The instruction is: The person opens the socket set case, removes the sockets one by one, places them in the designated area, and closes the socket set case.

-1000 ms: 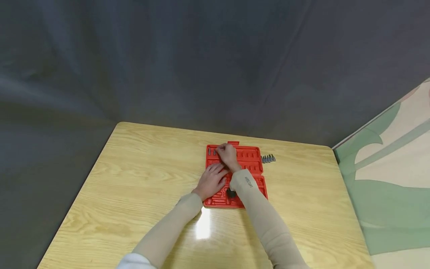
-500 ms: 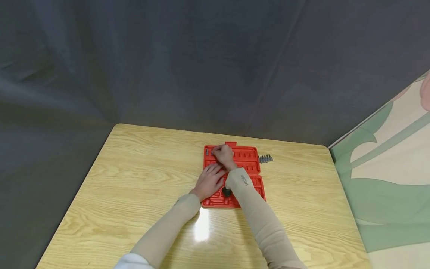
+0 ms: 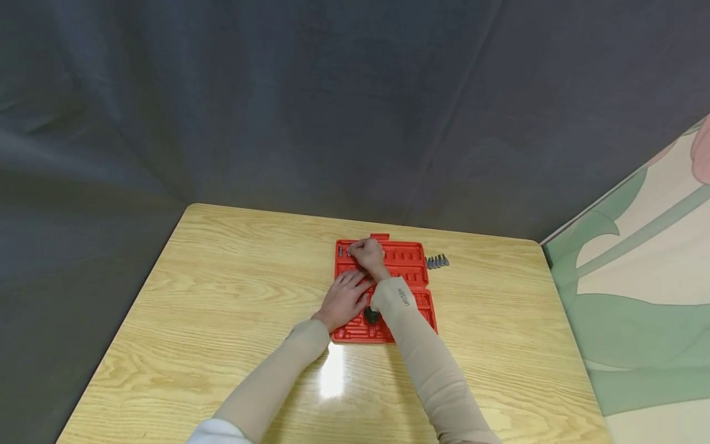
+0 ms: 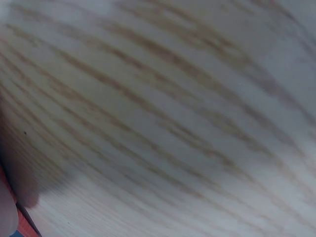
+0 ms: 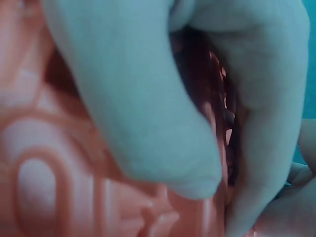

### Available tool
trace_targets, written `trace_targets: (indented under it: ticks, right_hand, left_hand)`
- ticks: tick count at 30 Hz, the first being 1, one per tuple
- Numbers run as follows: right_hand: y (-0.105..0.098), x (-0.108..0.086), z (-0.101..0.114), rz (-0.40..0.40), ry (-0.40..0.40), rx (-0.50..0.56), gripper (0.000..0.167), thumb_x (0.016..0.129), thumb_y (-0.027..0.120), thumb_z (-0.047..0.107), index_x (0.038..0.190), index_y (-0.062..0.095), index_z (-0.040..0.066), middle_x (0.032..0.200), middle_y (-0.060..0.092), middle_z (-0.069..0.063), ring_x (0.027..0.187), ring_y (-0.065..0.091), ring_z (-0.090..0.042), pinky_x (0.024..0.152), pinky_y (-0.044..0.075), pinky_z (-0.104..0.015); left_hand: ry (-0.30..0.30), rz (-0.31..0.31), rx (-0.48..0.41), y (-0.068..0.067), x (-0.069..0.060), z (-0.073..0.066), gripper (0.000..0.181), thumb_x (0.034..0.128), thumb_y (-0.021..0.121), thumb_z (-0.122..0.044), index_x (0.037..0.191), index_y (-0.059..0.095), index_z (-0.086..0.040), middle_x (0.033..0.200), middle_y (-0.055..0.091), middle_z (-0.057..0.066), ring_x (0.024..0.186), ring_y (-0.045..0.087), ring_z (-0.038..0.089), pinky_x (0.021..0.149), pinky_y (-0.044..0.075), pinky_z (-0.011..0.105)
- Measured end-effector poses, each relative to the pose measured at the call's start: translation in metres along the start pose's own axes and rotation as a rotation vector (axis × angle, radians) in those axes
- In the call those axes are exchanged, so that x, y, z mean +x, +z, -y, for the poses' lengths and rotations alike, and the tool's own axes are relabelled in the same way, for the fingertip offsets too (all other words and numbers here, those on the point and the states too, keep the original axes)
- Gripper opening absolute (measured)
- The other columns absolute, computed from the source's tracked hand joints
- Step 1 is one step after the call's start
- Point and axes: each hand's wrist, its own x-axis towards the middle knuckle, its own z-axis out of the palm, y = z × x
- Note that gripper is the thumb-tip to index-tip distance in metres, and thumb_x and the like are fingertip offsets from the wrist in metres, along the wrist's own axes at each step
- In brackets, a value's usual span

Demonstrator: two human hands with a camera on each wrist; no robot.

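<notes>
A red plastic tool case lies unfolded on the table, with moulded slots in both halves. My left hand rests on its left side with fingers stretched out. My right hand reaches over the far half, thumb and fingertips pinching a small grey metal bit at the second slot from the left; the fingers mostly hide it. Beside it, another bit sits in the first slot. In the right wrist view, the thumb and a curled finger hang over the red case; the bit is not visible there.
Several grey bits stand in a row just right of the case. A round black part lies in the near half, partly under the right sleeve. The wooden table ends at a dark curtain behind.
My right fingertips have shifted slightly left over the case and now cover most of the second bit. The left hand stays on the case. The whole head view has drifted a little.
</notes>
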Motion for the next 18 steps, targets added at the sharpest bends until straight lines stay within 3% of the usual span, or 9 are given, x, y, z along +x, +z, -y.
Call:
trace_targets:
  ticks: [5, 8, 12, 18]
  right_hand:
    - [-0.004, 0.002, 0.000, 0.013, 0.067, 0.145, 0.018, 0.092, 0.064, 0.017, 0.094, 0.075, 0.002, 0.083, 0.069, -0.008, 0.069, 0.058, -0.018, 0.086, 0.048, -0.038]
    - [-0.009, 0.004, 0.001, 0.041, 0.113, 0.292, 0.017, 0.092, 0.063, 0.013, 0.097, 0.071, -0.001, 0.089, 0.066, -0.009, 0.073, 0.057, -0.017, 0.071, 0.051, -0.030]
    - [-0.017, 0.003, 0.002, 0.103, 0.134, 0.386, 0.014, 0.093, 0.061, 0.010, 0.098, 0.066, -0.002, 0.087, 0.062, -0.008, 0.076, 0.056, -0.018, 0.069, 0.049, -0.027]
    - [-0.024, 0.001, -0.001, 0.159, 0.137, 0.391, 0.012, 0.095, 0.060, 0.011, 0.099, 0.063, 0.000, 0.086, 0.060, -0.007, 0.075, 0.056, -0.019, 0.070, 0.050, -0.029]
  left_hand:
    - [0.006, 0.010, -0.008, -0.001, 0.001, 0.000, 0.038, 0.0978, 0.055, -0.027, 0.134, 0.059, -0.019, 0.140, 0.050, 0.006, 0.129, 0.044, 0.024, 0.112, 0.028, 0.040]
    - [0.001, 0.020, -0.014, -0.001, 0.001, 0.000, 0.040, 0.0975, 0.055, -0.027, 0.137, 0.057, -0.019, 0.142, 0.048, 0.007, 0.131, 0.042, 0.025, 0.113, 0.027, 0.040]
    - [-0.002, 0.018, -0.019, -0.001, 0.001, 0.000, 0.041, 0.0967, 0.056, -0.026, 0.137, 0.056, -0.019, 0.142, 0.048, 0.008, 0.132, 0.041, 0.025, 0.113, 0.026, 0.041]
    - [0.002, 0.020, -0.025, 0.000, 0.001, -0.001, 0.042, 0.0969, 0.056, -0.026, 0.139, 0.055, -0.019, 0.143, 0.047, 0.008, 0.132, 0.041, 0.025, 0.113, 0.025, 0.041]
